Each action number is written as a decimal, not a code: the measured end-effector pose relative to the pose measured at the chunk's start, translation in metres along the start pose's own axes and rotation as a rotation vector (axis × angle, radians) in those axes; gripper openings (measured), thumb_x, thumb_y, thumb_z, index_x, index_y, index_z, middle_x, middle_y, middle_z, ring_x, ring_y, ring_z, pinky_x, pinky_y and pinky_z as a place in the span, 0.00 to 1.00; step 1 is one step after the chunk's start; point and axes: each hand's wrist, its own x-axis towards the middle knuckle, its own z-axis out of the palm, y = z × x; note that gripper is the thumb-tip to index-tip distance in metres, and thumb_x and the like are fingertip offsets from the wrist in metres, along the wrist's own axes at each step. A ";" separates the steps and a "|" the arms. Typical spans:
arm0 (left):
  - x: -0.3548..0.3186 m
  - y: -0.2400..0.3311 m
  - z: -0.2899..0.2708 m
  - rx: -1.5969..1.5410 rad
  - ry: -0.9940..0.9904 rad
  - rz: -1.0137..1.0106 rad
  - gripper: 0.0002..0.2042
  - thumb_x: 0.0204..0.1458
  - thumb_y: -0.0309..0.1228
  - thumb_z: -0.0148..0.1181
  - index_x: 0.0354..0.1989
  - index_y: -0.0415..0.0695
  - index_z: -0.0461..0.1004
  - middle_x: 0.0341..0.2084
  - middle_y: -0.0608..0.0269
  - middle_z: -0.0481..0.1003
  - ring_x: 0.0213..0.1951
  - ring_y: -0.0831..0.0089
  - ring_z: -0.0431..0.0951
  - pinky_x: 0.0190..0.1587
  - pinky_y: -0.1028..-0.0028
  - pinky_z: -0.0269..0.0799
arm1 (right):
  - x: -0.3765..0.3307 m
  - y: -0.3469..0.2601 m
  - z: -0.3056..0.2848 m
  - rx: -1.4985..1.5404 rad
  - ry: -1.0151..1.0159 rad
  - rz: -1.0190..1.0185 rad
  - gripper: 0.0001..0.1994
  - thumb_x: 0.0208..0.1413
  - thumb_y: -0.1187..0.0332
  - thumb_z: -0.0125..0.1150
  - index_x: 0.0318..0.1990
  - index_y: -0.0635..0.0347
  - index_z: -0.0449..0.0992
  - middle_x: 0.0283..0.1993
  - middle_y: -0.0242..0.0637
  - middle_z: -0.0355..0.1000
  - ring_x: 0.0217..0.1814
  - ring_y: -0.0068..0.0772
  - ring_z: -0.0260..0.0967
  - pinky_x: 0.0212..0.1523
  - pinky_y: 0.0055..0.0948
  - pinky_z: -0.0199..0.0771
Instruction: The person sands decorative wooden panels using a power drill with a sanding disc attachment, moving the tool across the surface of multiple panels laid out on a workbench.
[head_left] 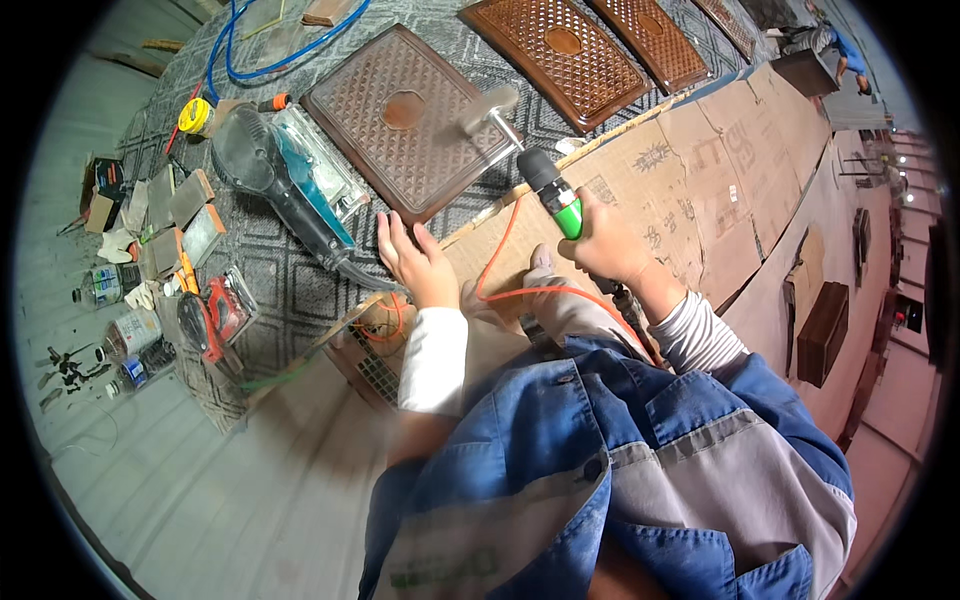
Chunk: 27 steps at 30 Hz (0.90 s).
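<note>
My right hand point(612, 237) grips a green and black drill point(543, 178), with an orange hose or cord point(530, 291) trailing nearby. A shiny shaft reaches from its black chuck to a blurred pale head point(488, 110) over the right part of a brown wooden panel point(360, 125). That panel bears a raised diamond pattern and a plain oval in the middle. Beside its near corner lies my left hand point(422, 266), fingers apart and holding nothing; the fingertips seem to touch the panel's edge. Left of the panel rests a black and teal power tool point(318, 215).
More carved panels point(560, 60) lie at the far right on the patterned grey cloth point(275, 310). Cardboard point(690, 180) covers the right side. Sanding blocks point(190, 198), plastic bottles point(135, 330) and a yellow tin point(195, 116) sit at left. A person in blue point(850, 50) is far right.
</note>
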 end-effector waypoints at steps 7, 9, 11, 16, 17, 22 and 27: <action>0.013 0.024 0.020 0.292 -0.030 -0.021 0.32 0.65 0.45 0.50 0.69 0.33 0.57 0.71 0.52 0.55 0.72 0.55 0.53 0.73 0.59 0.45 | 0.001 -0.011 -0.003 0.021 -0.146 -0.126 0.27 0.42 0.65 0.71 0.47 0.68 0.66 0.28 0.48 0.70 0.33 0.40 0.72 0.37 0.38 0.71; 0.015 0.021 0.024 0.340 -0.117 0.108 0.30 0.66 0.44 0.48 0.70 0.35 0.56 0.72 0.52 0.54 0.73 0.57 0.51 0.74 0.59 0.44 | 0.004 -0.007 -0.005 0.001 -0.143 -0.136 0.28 0.42 0.65 0.72 0.48 0.69 0.66 0.29 0.46 0.70 0.33 0.38 0.72 0.37 0.37 0.71; 0.013 0.020 0.019 0.330 -0.116 0.108 0.26 0.68 0.40 0.45 0.70 0.39 0.57 0.71 0.52 0.57 0.72 0.59 0.54 0.74 0.60 0.46 | 0.012 -0.006 -0.015 -0.016 -0.164 -0.116 0.29 0.42 0.65 0.72 0.49 0.68 0.66 0.30 0.46 0.71 0.34 0.38 0.72 0.37 0.37 0.71; 0.013 0.011 0.004 0.326 -0.024 0.078 0.22 0.66 0.37 0.49 0.66 0.43 0.66 0.65 0.52 0.66 0.66 0.56 0.65 0.69 0.59 0.56 | 0.037 -0.009 -0.049 -0.058 -0.264 -0.158 0.26 0.41 0.65 0.72 0.45 0.70 0.68 0.36 0.56 0.74 0.41 0.51 0.75 0.44 0.41 0.74; 0.015 0.015 0.005 0.351 0.001 0.069 0.21 0.65 0.36 0.50 0.65 0.44 0.67 0.64 0.53 0.67 0.65 0.57 0.66 0.69 0.59 0.57 | 0.048 -0.008 -0.054 -0.061 -0.284 -0.205 0.26 0.41 0.66 0.71 0.47 0.69 0.68 0.34 0.52 0.73 0.38 0.46 0.74 0.42 0.39 0.73; -0.006 0.046 0.018 0.489 0.076 -0.087 0.19 0.65 0.35 0.50 0.63 0.46 0.71 0.61 0.51 0.70 0.63 0.54 0.67 0.66 0.56 0.59 | 0.114 -0.015 -0.084 -0.226 -0.371 -0.497 0.23 0.41 0.72 0.68 0.46 0.67 0.67 0.30 0.54 0.72 0.33 0.53 0.73 0.38 0.41 0.73; -0.037 0.069 0.036 0.400 0.293 -0.293 0.17 0.64 0.30 0.50 0.60 0.43 0.72 0.62 0.48 0.68 0.63 0.54 0.67 0.63 0.57 0.64 | 0.160 -0.052 -0.103 -0.442 -0.592 -0.718 0.23 0.41 0.74 0.66 0.46 0.68 0.66 0.32 0.61 0.73 0.39 0.66 0.74 0.40 0.47 0.74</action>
